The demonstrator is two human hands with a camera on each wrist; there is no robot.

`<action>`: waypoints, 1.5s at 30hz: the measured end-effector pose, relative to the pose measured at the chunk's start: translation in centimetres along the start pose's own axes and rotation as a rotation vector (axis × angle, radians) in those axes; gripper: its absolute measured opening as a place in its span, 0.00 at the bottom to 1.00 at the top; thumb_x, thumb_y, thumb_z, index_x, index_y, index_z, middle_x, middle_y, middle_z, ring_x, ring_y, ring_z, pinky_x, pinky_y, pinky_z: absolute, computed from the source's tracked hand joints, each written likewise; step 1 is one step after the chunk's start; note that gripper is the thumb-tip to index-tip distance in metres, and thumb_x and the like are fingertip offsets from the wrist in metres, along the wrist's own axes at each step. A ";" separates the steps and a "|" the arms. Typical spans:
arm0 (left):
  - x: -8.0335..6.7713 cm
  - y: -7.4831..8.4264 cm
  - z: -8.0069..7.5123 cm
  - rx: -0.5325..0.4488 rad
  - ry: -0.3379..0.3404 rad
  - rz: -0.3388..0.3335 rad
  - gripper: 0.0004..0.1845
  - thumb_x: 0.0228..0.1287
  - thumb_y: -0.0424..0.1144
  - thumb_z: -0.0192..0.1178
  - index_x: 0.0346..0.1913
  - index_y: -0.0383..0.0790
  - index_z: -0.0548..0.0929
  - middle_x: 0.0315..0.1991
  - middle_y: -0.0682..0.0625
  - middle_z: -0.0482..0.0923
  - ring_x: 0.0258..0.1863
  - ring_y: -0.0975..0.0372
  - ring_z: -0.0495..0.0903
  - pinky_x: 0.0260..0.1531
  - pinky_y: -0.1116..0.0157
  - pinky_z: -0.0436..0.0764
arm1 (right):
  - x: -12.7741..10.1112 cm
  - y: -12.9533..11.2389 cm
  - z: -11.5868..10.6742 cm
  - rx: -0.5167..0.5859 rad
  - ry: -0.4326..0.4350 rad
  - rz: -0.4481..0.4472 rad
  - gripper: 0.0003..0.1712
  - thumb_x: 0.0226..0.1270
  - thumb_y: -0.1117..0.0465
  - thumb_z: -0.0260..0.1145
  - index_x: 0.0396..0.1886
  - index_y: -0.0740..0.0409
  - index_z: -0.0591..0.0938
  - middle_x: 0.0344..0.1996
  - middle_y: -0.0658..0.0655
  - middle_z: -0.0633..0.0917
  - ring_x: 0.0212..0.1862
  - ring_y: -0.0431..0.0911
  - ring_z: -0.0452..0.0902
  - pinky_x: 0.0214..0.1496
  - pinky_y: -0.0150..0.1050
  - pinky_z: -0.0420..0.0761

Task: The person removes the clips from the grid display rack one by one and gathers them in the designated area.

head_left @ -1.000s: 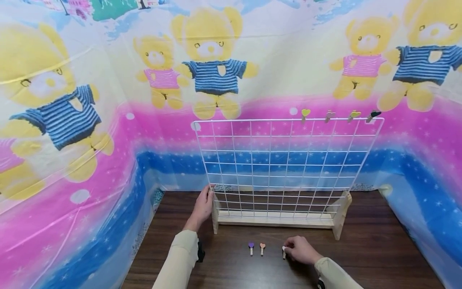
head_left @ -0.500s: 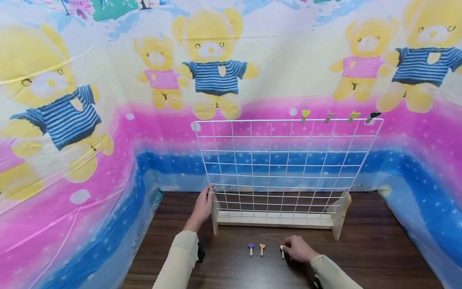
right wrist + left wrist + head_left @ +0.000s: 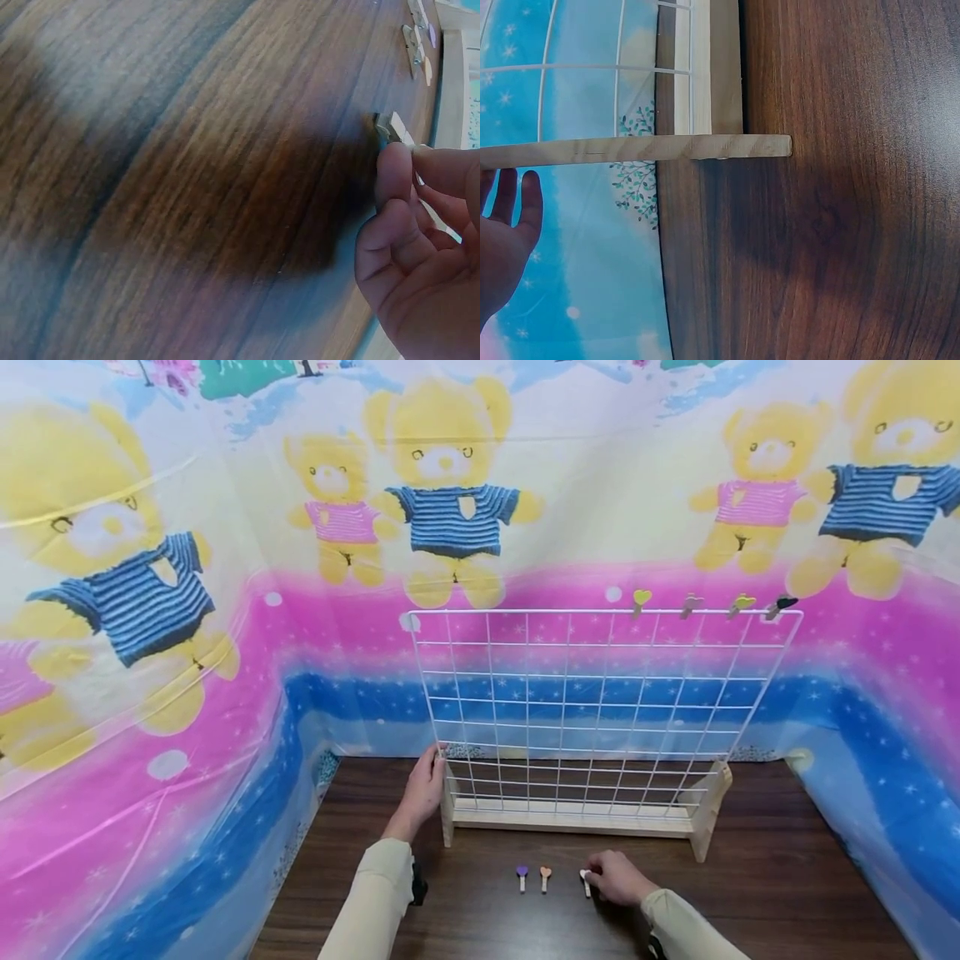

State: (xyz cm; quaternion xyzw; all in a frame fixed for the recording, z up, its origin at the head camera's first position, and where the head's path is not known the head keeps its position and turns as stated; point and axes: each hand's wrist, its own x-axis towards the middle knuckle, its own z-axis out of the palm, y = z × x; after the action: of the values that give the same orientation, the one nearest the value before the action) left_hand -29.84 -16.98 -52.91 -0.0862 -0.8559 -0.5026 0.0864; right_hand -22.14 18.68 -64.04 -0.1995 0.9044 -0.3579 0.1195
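Observation:
My right hand [image 3: 618, 877] pinches a small wooden clothespin [image 3: 587, 888] with a white heart, low over the table in front of the stand. In the right wrist view, thumb and forefinger close on that clothespin, hiding part of it. To its left lie two more clothespins, one with a purple heart [image 3: 522, 872] and one with an orange heart [image 3: 545, 872]. My left hand [image 3: 423, 787] touches the left side of a wooden stand [image 3: 570, 823] that carries an upright white wire grid [image 3: 525, 612]. Its fingers look extended against the wooden side piece [image 3: 630, 150] in the left wrist view.
Several heart clothespins are clipped along the right half of the grid's top wire: yellow [image 3: 642, 597], pinkish [image 3: 692, 604], yellow-green [image 3: 742, 602] and black [image 3: 784, 604]. A bear-print cloth [image 3: 585, 510] hangs behind and beside the dark wooden table [image 3: 787, 893].
My right hand has slid slightly left with the white-heart clothespin, whose lower end now tilts more to the right. The left hand stays at the stand. The head view has shifted a little.

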 end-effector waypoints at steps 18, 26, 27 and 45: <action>-0.1 0.4 -0.2 -0.008 -0.009 0.003 0.20 0.77 0.37 0.40 0.67 0.37 0.65 0.60 0.37 0.67 0.52 0.49 0.70 0.49 0.48 0.70 | 0.0 0.2 0.2 -0.171 0.090 -0.020 0.04 0.61 0.65 0.66 0.27 0.55 0.81 0.22 0.47 0.72 0.26 0.40 0.68 0.28 0.35 0.69; -0.2 0.5 -0.2 0.005 -0.009 -0.006 0.20 0.77 0.39 0.39 0.67 0.39 0.66 0.56 0.40 0.69 0.48 0.51 0.71 0.45 0.51 0.70 | 0.0 0.3 0.2 -0.205 0.103 -0.053 0.06 0.61 0.64 0.67 0.25 0.52 0.81 0.22 0.45 0.72 0.26 0.38 0.66 0.28 0.35 0.67; -0.2 0.5 -0.2 0.005 -0.009 -0.002 0.20 0.77 0.39 0.39 0.67 0.39 0.66 0.55 0.39 0.70 0.47 0.51 0.70 0.45 0.51 0.70 | 0.0 0.3 0.2 -0.204 0.103 -0.055 0.06 0.61 0.64 0.67 0.25 0.52 0.81 0.22 0.45 0.72 0.26 0.38 0.66 0.28 0.35 0.68; -0.1 0.5 -0.2 0.028 0.000 0.005 0.19 0.77 0.38 0.40 0.66 0.39 0.66 0.52 0.40 0.71 0.44 0.51 0.71 0.42 0.52 0.70 | 0.1 -0.6 -2.8 -0.246 0.118 -0.100 0.05 0.60 0.65 0.66 0.35 0.60 0.85 0.28 0.47 0.80 0.33 0.42 0.75 0.35 0.40 0.75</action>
State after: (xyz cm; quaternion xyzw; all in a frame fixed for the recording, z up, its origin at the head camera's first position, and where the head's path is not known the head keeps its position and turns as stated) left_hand -29.63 -16.92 -52.47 -0.0872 -0.8625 -0.4904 0.0891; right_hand -23.05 19.89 -61.64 -0.2359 0.9358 -0.2611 0.0230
